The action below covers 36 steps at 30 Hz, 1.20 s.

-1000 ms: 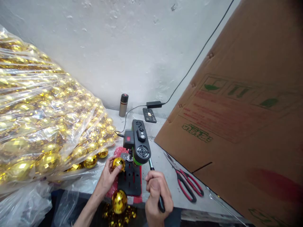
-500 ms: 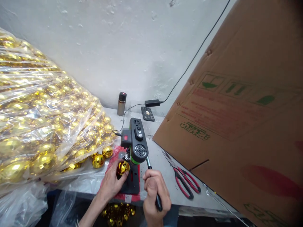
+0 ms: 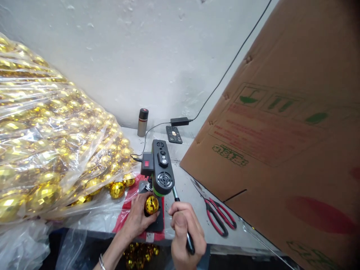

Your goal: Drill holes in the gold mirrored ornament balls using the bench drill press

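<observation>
A shiny gold mirrored ball (image 3: 152, 204) sits between the thumb and fingers of my left hand (image 3: 137, 217), just in front of a small black bench drill press (image 3: 163, 163). My right hand (image 3: 187, 230) is wrapped round the black-gripped lever (image 3: 190, 243) on the press's right side; its metal rod (image 3: 175, 193) runs up to the machine. Under the ball lies the press's black base plate (image 3: 156, 225), set on a red plastic sheet (image 3: 122, 213). The drill tip is hidden beneath the machine's head.
Left, a clear plastic bag (image 3: 64, 142) bulges with gold balls; a few loose ones (image 3: 117, 190) lie at its edge. Red-handled scissors (image 3: 216, 213) and a large cardboard box (image 3: 270, 112) stand right. Behind are a bottle (image 3: 143, 123), phone (image 3: 174, 134) and power adapter (image 3: 180, 121).
My left hand has brought the gold ball slightly right and toward me, out from beside the press head. My right hand keeps its grip on the lever. The view has shifted slightly.
</observation>
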### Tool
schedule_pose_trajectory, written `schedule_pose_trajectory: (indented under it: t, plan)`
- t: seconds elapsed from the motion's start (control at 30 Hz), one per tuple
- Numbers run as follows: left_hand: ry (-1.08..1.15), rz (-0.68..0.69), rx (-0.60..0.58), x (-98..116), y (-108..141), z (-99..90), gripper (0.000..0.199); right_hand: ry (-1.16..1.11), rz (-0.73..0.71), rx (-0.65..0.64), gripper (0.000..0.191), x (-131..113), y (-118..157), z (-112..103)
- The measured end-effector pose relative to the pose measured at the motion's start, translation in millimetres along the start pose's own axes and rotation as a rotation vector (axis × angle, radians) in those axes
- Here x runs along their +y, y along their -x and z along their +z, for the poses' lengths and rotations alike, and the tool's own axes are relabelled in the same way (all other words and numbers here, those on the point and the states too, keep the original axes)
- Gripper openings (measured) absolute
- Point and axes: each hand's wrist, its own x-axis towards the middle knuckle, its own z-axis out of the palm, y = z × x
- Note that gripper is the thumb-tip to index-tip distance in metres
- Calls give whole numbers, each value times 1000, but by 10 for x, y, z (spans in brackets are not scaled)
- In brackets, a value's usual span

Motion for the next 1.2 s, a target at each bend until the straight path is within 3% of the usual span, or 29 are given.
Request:
schedule_pose_trajectory:
  t: [0.33, 0.5, 0.87, 1.2]
  plan:
    - [-35, 8, -14, -49, 30, 45, 41, 41, -56, 81, 31, 320, 387, 97]
    - [-39, -10, -29, 1, 24, 17, 40, 125, -94, 197, 36, 303, 356, 182]
    - [-64, 6, -4, 8, 25, 36, 40, 133, -71, 157, 38, 304, 399, 178]
    - [-53, -8, -9, -12, 14, 73, 45, 75, -82, 199, 38, 367, 399, 219]
